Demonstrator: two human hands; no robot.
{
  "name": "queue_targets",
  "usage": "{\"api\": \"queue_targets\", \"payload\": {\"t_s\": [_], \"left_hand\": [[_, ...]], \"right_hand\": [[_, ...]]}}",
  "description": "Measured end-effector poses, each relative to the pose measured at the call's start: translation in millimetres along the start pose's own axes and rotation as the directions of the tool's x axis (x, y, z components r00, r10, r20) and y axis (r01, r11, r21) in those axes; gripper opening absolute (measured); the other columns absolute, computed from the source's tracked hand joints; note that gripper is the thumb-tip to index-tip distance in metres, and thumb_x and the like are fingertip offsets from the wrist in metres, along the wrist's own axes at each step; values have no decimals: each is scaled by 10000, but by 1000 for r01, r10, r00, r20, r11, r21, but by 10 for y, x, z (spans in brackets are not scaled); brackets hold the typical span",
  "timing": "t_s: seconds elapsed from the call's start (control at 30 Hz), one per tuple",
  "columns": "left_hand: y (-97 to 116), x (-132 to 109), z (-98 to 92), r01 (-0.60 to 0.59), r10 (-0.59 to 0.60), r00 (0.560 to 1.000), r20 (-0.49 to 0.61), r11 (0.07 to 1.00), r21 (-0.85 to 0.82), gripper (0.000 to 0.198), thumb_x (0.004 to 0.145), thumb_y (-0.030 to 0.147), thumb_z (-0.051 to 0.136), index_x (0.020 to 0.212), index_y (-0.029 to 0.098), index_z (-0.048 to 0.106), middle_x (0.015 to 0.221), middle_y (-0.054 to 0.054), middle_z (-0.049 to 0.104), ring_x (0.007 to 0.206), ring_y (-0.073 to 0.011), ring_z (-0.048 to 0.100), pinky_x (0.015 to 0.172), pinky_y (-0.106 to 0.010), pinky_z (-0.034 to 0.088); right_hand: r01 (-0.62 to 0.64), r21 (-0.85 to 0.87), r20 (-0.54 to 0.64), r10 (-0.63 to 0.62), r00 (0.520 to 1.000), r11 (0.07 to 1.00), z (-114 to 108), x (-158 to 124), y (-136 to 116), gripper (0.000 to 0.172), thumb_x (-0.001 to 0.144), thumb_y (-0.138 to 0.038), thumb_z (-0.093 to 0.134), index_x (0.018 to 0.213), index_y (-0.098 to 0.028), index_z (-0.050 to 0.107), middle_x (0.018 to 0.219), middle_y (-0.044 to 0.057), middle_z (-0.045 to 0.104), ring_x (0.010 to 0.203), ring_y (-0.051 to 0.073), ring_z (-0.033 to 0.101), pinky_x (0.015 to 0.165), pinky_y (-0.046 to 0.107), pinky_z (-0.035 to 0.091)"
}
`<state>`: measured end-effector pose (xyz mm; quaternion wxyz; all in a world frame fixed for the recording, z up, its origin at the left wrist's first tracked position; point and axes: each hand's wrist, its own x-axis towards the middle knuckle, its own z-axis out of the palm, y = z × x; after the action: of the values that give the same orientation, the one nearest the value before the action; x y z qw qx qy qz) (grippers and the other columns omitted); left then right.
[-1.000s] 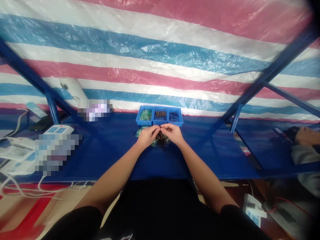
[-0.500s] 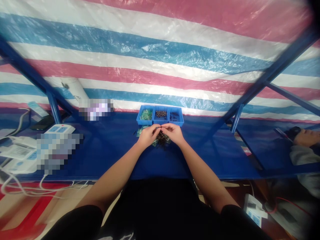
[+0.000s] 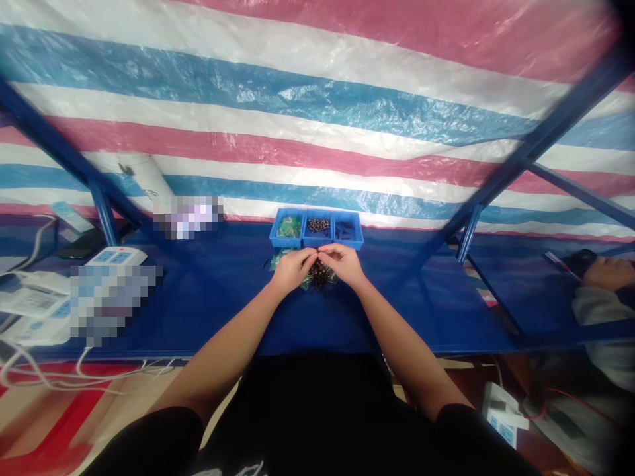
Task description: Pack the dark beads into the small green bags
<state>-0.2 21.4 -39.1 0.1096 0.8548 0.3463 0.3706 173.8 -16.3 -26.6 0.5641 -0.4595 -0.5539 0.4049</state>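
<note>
Two bare hands meet at mid-bench, fingertips nearly touching: left hand [image 3: 292,268] and right hand [image 3: 344,264] both pinch closed on one small part [image 3: 317,252] held between them, just above a pile of dark parts [image 3: 320,277] and just in front of the blue tray [image 3: 272,235]. Part is too tiny to make out, dark, maybe metal. Step looks like working that piece at the fingertips, fitting or twisting, not yet set down. Next move would call for fine thumb-and-forefinger control and steady wrists; the pile sits right under, easy to knock. Materials: tray is hard plastic with three square compartments, green translucent pieces [image 3: 288,228] left, brownish beady parts [image 3: 318,225] middle, black bits [image 3: 345,231] right. Some green pieces also lie flat under the pile. Bench top [image 3: 208,301] smooth, deep blue. Behind, striped tarp [image 3: 317,99], woven, glossy, crinkled. White boxy devices [image 3: 34,311] with cables far left; another person's sleeve [image 3: 595,307] far right, well apart
</note>
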Motion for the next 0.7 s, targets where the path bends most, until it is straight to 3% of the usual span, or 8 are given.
{"api": "queue_targets", "payload": {"t_s": [0.3,0.53,0.7], "left_hand": [[-9,-16,14,67,-67,998,-19,997,23,279,939,395,468,1120,230,603,728,11,663,648,-127,626,617,-214,457],[-4,-2,-1,18,-17,999,-29,1000,5,246,953,358,446,1051,239,639,981,-11,706,762,-132,655,707,-223,476],[-9,-4,10,51,-49,998,-42,998,37,271,940,381,473,1108,234,627,816,-5,702,701,-129,650,663,-214,475]], "right_hand": [[13,6,-5,-13,1000,1000,-3,5,21,323,719,-418,712,916,-162,703,818,63,716,666,156,646,685,307,547],[-10,-6,2,10,1000,1000,-6,-3,-17,346,704,-437,718,921,-169,703,819,62,714,676,164,649,691,319,554],[-11,-22,-6,11,1000,1000,-16,4,6,365,711,-455,708,932,-165,702,839,68,717,676,160,648,703,320,554]]}}
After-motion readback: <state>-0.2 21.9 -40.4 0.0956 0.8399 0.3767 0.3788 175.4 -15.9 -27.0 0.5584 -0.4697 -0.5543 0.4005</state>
